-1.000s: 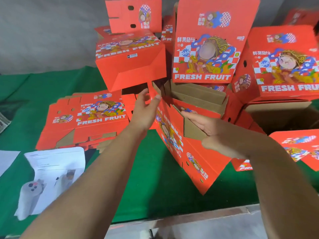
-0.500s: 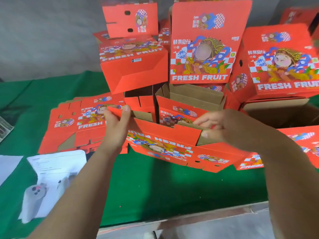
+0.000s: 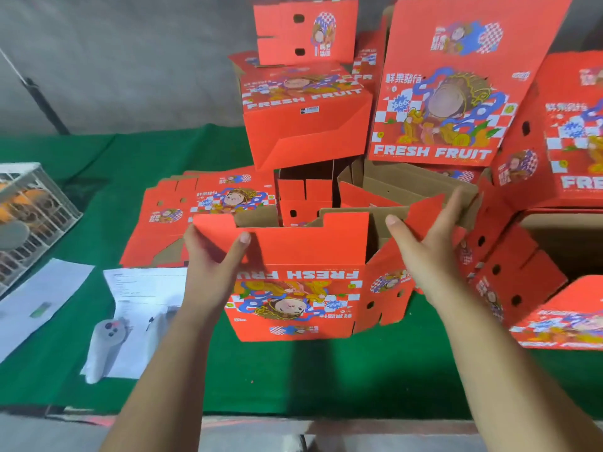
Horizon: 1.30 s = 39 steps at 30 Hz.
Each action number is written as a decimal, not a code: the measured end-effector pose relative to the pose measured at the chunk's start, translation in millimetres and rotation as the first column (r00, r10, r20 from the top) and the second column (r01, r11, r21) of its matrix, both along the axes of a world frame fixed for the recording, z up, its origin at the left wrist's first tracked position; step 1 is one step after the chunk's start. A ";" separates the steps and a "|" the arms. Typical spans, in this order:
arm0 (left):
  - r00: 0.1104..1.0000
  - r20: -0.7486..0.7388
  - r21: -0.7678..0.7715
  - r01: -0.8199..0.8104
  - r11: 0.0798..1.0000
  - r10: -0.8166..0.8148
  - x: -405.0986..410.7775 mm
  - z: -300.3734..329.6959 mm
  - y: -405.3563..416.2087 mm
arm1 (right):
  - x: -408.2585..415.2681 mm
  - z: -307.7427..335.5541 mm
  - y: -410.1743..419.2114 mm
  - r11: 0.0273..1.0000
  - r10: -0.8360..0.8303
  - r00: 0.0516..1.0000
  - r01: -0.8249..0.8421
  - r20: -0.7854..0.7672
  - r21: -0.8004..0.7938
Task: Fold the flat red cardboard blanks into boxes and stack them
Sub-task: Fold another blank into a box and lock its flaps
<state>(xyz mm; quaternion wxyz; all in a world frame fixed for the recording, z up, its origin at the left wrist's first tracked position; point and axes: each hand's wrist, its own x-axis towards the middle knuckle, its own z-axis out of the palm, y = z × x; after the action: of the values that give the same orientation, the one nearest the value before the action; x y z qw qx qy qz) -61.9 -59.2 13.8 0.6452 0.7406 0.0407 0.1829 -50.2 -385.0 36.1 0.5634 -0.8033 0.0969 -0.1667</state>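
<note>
Several folded boxes (image 3: 437, 93) crowd the far table (image 3: 98, 164); at centre, an opened blank (image 3: 293, 282) stands upside down. Left hand (image 3: 208, 256) pinches its near flap, right hand (image 3: 427, 243) presses flat against the side flap. Next, probably, folding bottom flaps inward.

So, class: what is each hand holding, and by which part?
Both hold the half-folded red box: left hand grips its top flap's left corner; right hand presses the right flap.
</note>
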 end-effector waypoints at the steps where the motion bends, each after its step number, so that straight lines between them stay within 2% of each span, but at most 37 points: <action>1: 0.999 0.016 0.010 0.032 0.999 -0.033 -1.9 0.1 -0.9 | 3.4 1.2 0.3 0.998 0.006 1.000 -0.006 -0.008 0.062; 4: 0.991 0.080 0.017 0.103 0.995 -0.104 -6.2 -4.8 -11.4 | 4.4 1.0 5.9 0.964 0.144 0.990 -0.138 -0.008 0.228; 7: 0.989 0.135 -0.065 0.069 0.995 -0.060 -10.4 -3.8 -26.3 | 2.6 1.6 14.6 0.886 0.237 0.968 -0.249 0.079 0.392; 11: 0.992 0.082 -0.153 0.104 0.983 -0.092 -15.1 4.8 -5.6 | 8.0 6.9 11.4 0.912 0.313 0.942 -0.334 0.124 0.237; 13: 0.996 -0.011 -0.098 0.090 0.991 -0.092 -21.7 5.0 16.1 | 8.5 1.9 17.0 0.921 0.226 0.957 -0.270 0.181 0.280; 15: 0.980 -0.120 0.038 0.164 0.986 -0.158 -33.5 6.7 28.7 | 7.4 -5.5 25.9 0.921 0.074 0.972 -0.152 0.223 0.358; 17: 0.948 -0.239 0.095 0.240 0.966 -0.212 -42.1 9.4 32.8 | 9.6 -7.2 34.4 0.899 0.006 0.971 -0.110 0.240 0.423; 19: 0.947 -0.236 0.105 0.248 0.963 -0.219 -40.4 11.9 32.6 | 18.6 -3.9 38.0 0.877 -0.042 0.969 -0.081 0.244 0.474; 22: 0.947 -0.228 0.033 0.242 0.970 -0.228 -26.2 23.9 24.8 | 32.3 -0.5 41.8 0.900 -0.004 0.987 -0.068 0.162 0.430; 24: 0.957 -0.203 0.042 0.219 0.975 -0.206 -16.5 27.6 17.0 | 34.8 -4.8 35.8 0.945 0.082 0.997 -0.078 0.000 0.318; 27: 0.986 -0.142 0.227 0.117 0.967 -0.086 -5.9 21.0 7.7 | 27.7 -11.7 9.7 0.968 0.127 0.970 -0.076 -0.208 0.238; 29: 0.982 -0.180 0.320 0.010 0.947 0.050 -3.9 12.1 5.2 | 19.2 -13.6 -1.9 0.950 0.110 0.956 -0.021 -0.271 0.312; 31: 0.953 -0.212 0.437 -0.108 0.893 0.219 -2.1 6.2 4.5 | 11.1 -19.1 2.8 0.912 0.097 0.964 0.013 -0.247 0.410; 33: 0.939 -0.158 0.594 -0.155 0.789 0.304 2.1 1.9 1.2 | 3.2 -18.9 21.4 0.947 0.043 0.987 0.010 -0.157 0.322; 36: 0.952 -0.032 0.679 -0.202 0.706 0.303 12.1 -0.9 -6.0 | -9.0 -16.3 50.2 0.994 0.077 0.997 -0.077 0.006 0.076; 38: 0.960 0.094 0.648 -0.259 0.717 0.262 16.4 -5.4 -8.6 | -15.6 -20.7 58.4 0.974 0.143 0.988 -0.151 -0.053 -0.172; 39: 0.966 0.126 0.556 -0.257 0.790 0.225 17.7 -7.0 -9.5 | -18.9 -23.0 58.2 0.946 0.143 0.986 -0.163 -0.090 -0.281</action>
<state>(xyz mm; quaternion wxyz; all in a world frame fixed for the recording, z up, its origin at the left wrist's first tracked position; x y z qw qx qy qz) -44.2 -68.7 6.9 0.3675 0.8825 0.0614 0.2869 -69.0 -326.8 13.1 0.4484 -0.8869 0.0283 -0.1074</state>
